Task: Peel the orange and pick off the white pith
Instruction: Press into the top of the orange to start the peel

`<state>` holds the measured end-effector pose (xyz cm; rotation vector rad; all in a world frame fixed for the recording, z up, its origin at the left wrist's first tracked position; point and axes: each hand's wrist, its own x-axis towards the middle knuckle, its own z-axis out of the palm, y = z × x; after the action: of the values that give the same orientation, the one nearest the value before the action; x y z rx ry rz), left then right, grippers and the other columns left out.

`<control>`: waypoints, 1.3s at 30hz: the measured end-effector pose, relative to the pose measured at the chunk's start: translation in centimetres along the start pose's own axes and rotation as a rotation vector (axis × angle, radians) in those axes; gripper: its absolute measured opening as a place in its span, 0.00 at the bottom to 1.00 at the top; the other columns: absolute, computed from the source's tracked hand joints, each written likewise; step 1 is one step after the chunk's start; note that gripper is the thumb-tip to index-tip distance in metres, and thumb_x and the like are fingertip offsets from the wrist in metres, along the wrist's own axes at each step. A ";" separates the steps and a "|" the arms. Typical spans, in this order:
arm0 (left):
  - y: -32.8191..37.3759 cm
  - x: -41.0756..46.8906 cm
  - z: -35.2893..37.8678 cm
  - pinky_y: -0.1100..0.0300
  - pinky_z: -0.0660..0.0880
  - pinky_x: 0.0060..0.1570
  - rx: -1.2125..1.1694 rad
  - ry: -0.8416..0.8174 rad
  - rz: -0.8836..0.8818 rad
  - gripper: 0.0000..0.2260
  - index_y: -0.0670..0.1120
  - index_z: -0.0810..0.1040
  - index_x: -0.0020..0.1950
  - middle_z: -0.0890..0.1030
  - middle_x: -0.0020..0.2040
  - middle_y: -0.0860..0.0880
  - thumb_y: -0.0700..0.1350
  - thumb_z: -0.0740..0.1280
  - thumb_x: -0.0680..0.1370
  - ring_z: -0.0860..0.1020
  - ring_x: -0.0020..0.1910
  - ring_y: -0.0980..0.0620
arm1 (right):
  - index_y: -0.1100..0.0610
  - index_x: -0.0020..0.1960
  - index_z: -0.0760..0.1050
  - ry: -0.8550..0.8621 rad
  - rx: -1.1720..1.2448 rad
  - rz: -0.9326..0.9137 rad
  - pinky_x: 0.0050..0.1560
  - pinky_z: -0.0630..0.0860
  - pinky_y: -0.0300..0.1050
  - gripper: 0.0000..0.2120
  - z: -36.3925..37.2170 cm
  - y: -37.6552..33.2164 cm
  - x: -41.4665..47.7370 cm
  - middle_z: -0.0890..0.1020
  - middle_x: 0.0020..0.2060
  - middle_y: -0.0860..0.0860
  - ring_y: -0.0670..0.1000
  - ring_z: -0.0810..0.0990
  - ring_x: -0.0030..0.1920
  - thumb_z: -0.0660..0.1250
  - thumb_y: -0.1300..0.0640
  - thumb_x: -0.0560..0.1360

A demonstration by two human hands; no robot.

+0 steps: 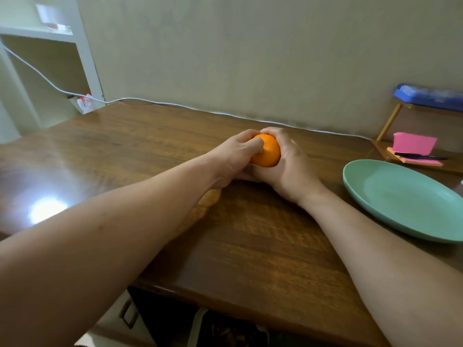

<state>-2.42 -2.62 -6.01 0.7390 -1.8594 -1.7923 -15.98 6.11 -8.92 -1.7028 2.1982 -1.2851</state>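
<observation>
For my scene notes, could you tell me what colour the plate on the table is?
Pale green plate, clearest in the head view.

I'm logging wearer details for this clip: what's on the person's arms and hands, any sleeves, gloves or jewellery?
Nothing worn shows. The left forearm and right forearm are bare, no sleeves in view. The left hand and right hand are ungloved, with no watch, bracelet or ring visible.

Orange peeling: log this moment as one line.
step: starting peel | orange: unpeeled where visible | left hand: grips orange, thumb pressing skin | right hand: holds orange | green plate: right of hands
</observation>
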 end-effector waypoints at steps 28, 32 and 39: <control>-0.8 1.3 -0.7 0.45 0.86 0.49 -0.013 0.024 0.024 0.20 0.55 0.78 0.72 0.82 0.62 0.41 0.41 0.58 0.84 0.85 0.55 0.40 | 0.38 0.77 0.65 0.099 -0.421 0.011 0.48 0.72 0.49 0.39 0.0 -1.7 0.0 0.72 0.57 0.53 0.63 0.81 0.54 0.77 0.33 0.71; -1.5 1.9 -1.9 0.46 0.86 0.53 -0.028 -0.049 -0.008 0.10 0.45 0.79 0.66 0.83 0.55 0.42 0.46 0.64 0.87 0.85 0.47 0.49 | 0.37 0.78 0.63 0.098 -0.280 0.052 0.57 0.78 0.53 0.45 -0.5 -0.3 0.8 0.74 0.65 0.53 0.59 0.80 0.63 0.79 0.29 0.68; -1.3 2.3 -2.8 0.51 0.84 0.52 -0.013 -0.170 -0.045 0.09 0.41 0.81 0.61 0.86 0.49 0.46 0.44 0.66 0.86 0.86 0.46 0.53 | 0.37 0.78 0.61 0.063 -0.331 0.019 0.56 0.78 0.53 0.44 -0.7 -0.4 0.5 0.72 0.66 0.53 0.59 0.80 0.62 0.78 0.31 0.70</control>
<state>-2.22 -6.25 -7.29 0.6456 -1.9500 -1.9478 -16.25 6.09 -8.02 -1.7588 2.5764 -1.0285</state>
